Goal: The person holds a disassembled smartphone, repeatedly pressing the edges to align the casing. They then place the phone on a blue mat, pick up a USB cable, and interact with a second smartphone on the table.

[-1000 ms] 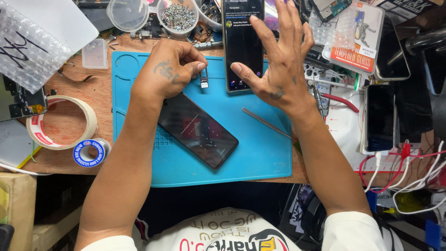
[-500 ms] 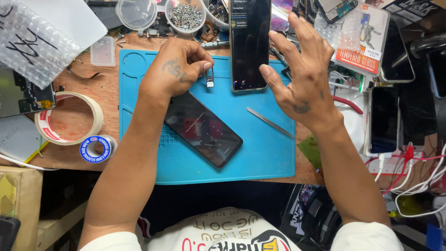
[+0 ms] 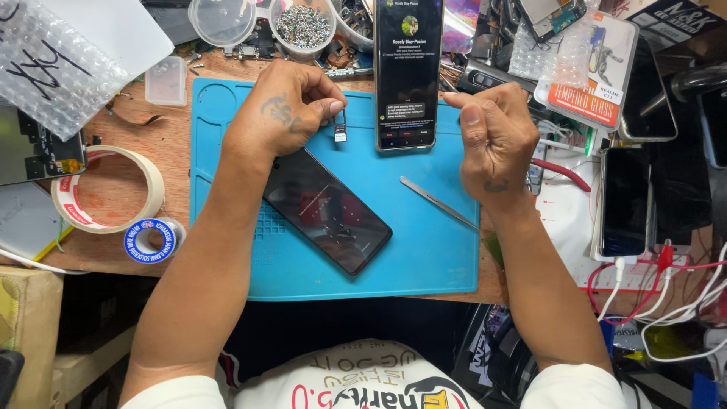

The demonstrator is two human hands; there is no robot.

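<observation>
Far left, bubble wrap [image 3: 57, 57] at the top corner, tape roll [image 3: 106, 189] and a smaller blue tape roll [image 3: 150, 239] on bare wood just off the blue mat [image 3: 424, 250] left edge. Left hand [image 3: 284, 113] rests on the mat's upper left, fingers curled, thumb and forefinger pinching a small SIM tray [image 3: 340, 130] that hangs just above the mat. Dark phone [image 3: 327, 210] lies face up, tilted diagonally, its top corner tucked under the left wrist; open mat below and right of it. Lit phone [image 3: 409, 72] stands lengthwise across the mat's top edge, just right of the tray. Tweezers [image 3: 439, 203] lie loose on the mat between the dark phone and the right forearm. Right hand [image 3: 492, 140] is loosely fisted, holding nothing, over the mat's right edge. Screw cup [image 3: 303, 26] sits beyond the top edge. Right of the mat it's crowded: packaged screen protector [image 3: 598, 64], more phones [image 3: 625, 201], red cables [image 3: 644, 280].
</observation>
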